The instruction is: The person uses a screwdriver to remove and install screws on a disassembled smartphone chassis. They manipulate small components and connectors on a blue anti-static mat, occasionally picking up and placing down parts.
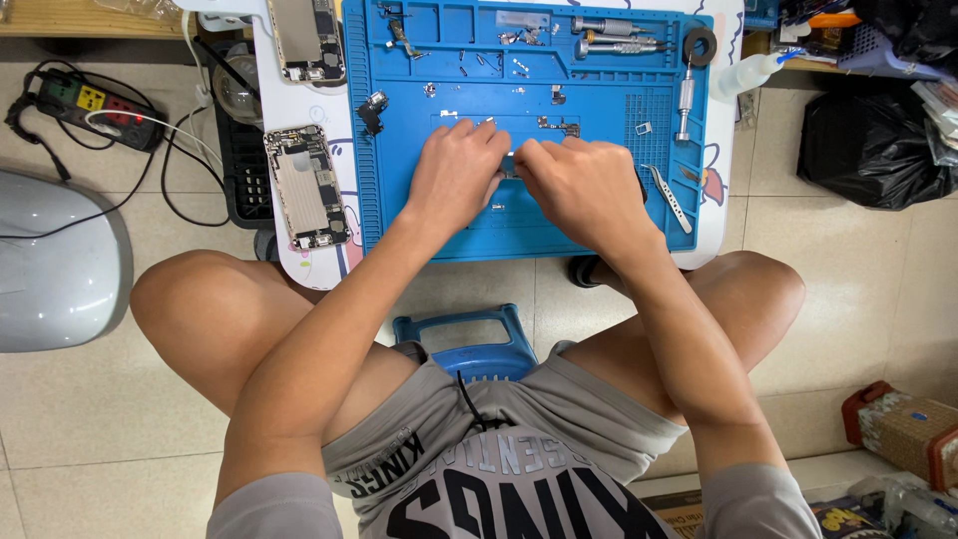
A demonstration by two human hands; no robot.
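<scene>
Both hands meet over the middle of a blue work mat (399, 215) that covers most of a small white desk (334, 262). The left hand (454, 172) and the right hand (579, 185) come together at a tiny metallic part (509, 170), and the fingers of each hand are pinched together on it from either side. The part sits just above the mat's centre and is too small to tell its shape.

Loose screws and small brackets (514, 68) lie scattered in the trays at the far edge of the mat. 3 silver screwdrivers (619, 38) lie side by side at the far right of the mat, with a black ring (700, 46) just right of them. Another silver tool (685, 100) lies on the mat's right strip, and a pair of tweezers (669, 198) rests near the right hand, apart from it.

Left of the mat, an opened phone shell (305, 185) lies on the desk with its inside facing up, and a 2nd phone body (305, 38) lies farther away. A small black component (372, 110) sits at the mat's left edge. On the tiled floor (878, 299) to the left is a power strip (95, 108) with cables. A blue stool (469, 339) shows between the person's knees, and a black bag (868, 150) lies at the far right.
</scene>
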